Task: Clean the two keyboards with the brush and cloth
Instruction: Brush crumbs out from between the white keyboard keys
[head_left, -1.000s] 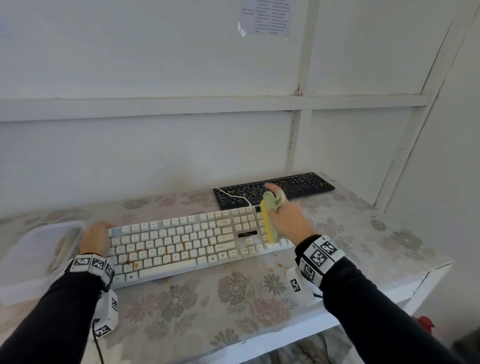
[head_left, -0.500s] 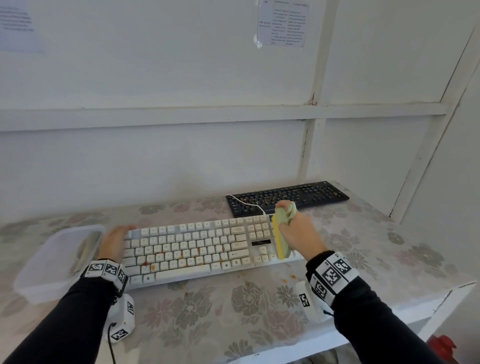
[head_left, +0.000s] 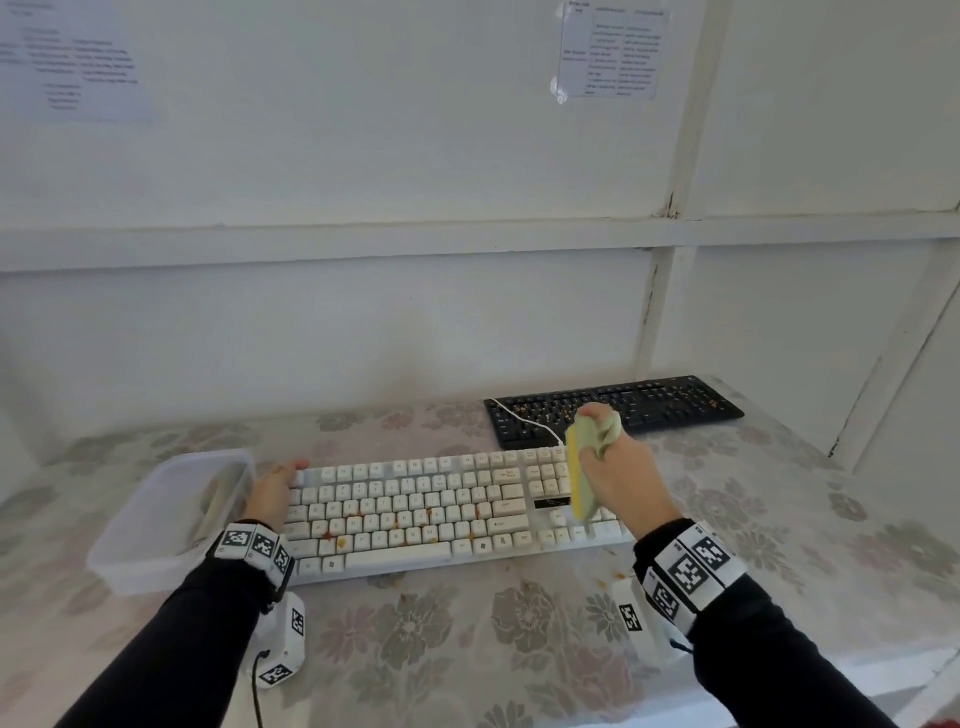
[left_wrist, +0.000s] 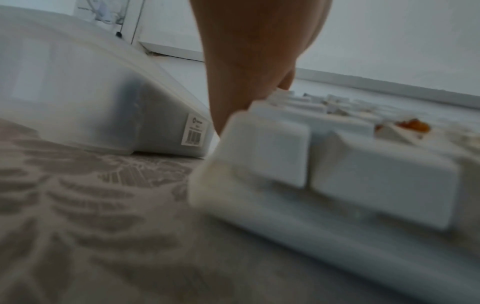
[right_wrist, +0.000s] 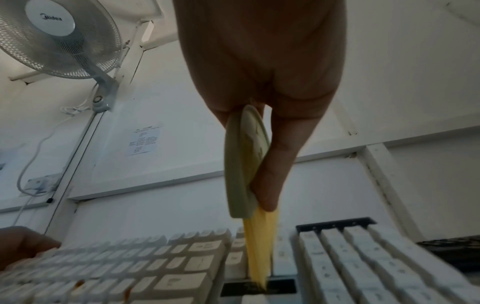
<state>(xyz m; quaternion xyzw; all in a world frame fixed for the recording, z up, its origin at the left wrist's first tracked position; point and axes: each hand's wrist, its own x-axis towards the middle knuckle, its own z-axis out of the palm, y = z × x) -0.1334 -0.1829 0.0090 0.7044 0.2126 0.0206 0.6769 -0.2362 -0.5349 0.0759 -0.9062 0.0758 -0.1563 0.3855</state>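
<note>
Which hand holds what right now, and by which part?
Right hand grips the brush by its pale green body, bristles down on the white keyboard. Left hand rests on that keyboard's left end, holding nothing.

Right hand (right_wrist: 259, 82) grips brush (right_wrist: 244, 164), bristles on white keyboard (right_wrist: 182, 273)

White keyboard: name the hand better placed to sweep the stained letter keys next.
Right. The right hand grips the brush, its yellow bristles already down among the white keyboard keys by the number pad. The left hand holds no tool and only steadies the keyboard's left end.
</note>
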